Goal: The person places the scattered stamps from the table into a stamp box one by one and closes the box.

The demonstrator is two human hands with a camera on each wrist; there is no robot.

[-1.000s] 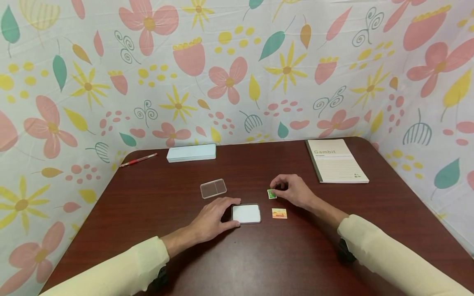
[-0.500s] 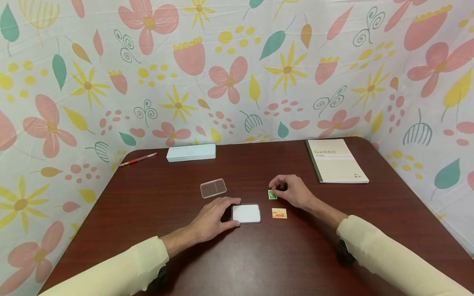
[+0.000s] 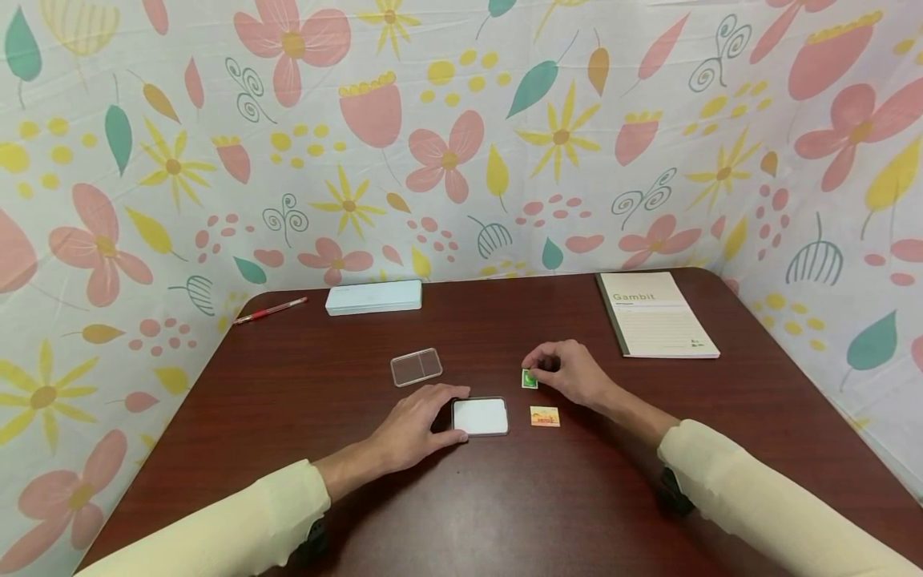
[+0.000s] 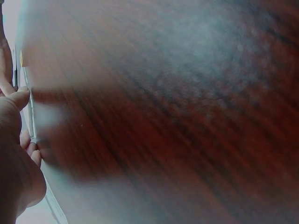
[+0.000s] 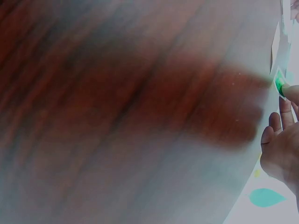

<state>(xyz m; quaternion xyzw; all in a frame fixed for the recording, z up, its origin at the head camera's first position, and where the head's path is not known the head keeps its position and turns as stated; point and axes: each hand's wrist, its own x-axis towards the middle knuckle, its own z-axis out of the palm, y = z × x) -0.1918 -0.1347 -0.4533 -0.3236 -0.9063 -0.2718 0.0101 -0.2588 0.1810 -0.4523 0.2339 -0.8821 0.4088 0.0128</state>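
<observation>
Free room: a broad lane crosses the near part of the dark red-brown wooden counter (image 3: 461,513), between the forearms. A second lane runs rearward between the clear rectangular plastic lid (image 3: 416,367) and the right grip (image 3: 573,373).

Obstructions: the left grip (image 3: 418,429) blocks the left end of the shallow white-faced rectangular box (image 3: 479,417). Only a narrow gap separates the box from the orange-yellow rectangular card (image 3: 544,416). The right grip blocks the right side of the small green square card (image 3: 530,379). White floral cloth (image 3: 461,160) bounds the rear.
</observation>
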